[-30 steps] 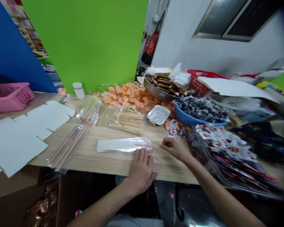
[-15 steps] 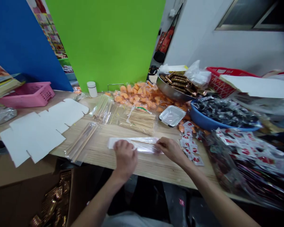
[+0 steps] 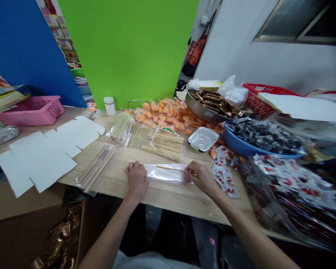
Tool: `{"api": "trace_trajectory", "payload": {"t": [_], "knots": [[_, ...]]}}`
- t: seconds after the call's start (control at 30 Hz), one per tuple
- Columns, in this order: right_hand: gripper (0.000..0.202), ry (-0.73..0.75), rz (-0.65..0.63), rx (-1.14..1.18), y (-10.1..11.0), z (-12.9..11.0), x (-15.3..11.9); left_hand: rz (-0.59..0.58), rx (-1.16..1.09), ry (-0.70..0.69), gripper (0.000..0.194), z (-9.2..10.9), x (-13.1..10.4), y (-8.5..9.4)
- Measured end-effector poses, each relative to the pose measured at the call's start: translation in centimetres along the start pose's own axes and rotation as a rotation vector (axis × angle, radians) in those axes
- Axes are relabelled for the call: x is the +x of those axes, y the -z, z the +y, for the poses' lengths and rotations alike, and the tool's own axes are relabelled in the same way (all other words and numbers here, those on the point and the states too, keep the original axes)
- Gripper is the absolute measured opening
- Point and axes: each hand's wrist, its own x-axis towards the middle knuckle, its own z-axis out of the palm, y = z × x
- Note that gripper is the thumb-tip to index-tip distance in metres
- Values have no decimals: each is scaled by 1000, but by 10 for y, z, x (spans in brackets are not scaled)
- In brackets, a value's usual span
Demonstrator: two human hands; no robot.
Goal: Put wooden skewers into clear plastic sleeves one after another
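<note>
The clear sleeve (image 3: 166, 174) lies flat near the front edge of the counter (image 3: 170, 200), its long axis running left to right, roughly along that edge. A thin stick (image 3: 169, 167) lies nearly parallel to it, its free end pointing toward the counter's left end. The left hand (image 3: 137, 177) rests on the sleeve's left end, fingers bent; whether it grips or only presses, I cannot tell. The right hand (image 3: 190, 174) has its fingertips pinched together around the stick's right end, at the sleeve's right end.

Behind the sleeve, a clear bag (image 3: 164, 144) holds a bundle of short sticks; toward the left, another bag (image 3: 96, 170) holds longer ones, slanting toward the front edge. Along the counter's back right, a steel bowl (image 3: 194, 105) holds bronze-wrapped pieces (image 3: 212, 101), and a blue basin (image 3: 240, 147) is heaped with dark wrapped pieces (image 3: 261, 131).
</note>
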Motion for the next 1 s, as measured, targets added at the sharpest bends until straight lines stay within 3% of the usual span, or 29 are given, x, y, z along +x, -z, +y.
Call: {"api": "trace_trajectory", "payload": {"t": [0.13, 0.33, 0.5, 0.73, 1.0], "knots": [[22, 96, -14, 94, -4, 0, 8, 49, -4, -52, 14, -10, 4, -2], [19, 2, -174, 68, -4, -8, -2, 3, 11, -135, 13, -24, 22, 1], [19, 65, -98, 77, -1, -14, -8, -38, 43, -170, 11, -28, 28, 3], [20, 80, -99, -36, 20, -8, -14, -33, 46, -126, 13, -29, 25, 8], [26, -30, -107, 18, 59, -1, -36, -48, 19, -143, 14, -26, 24, 8]]}}
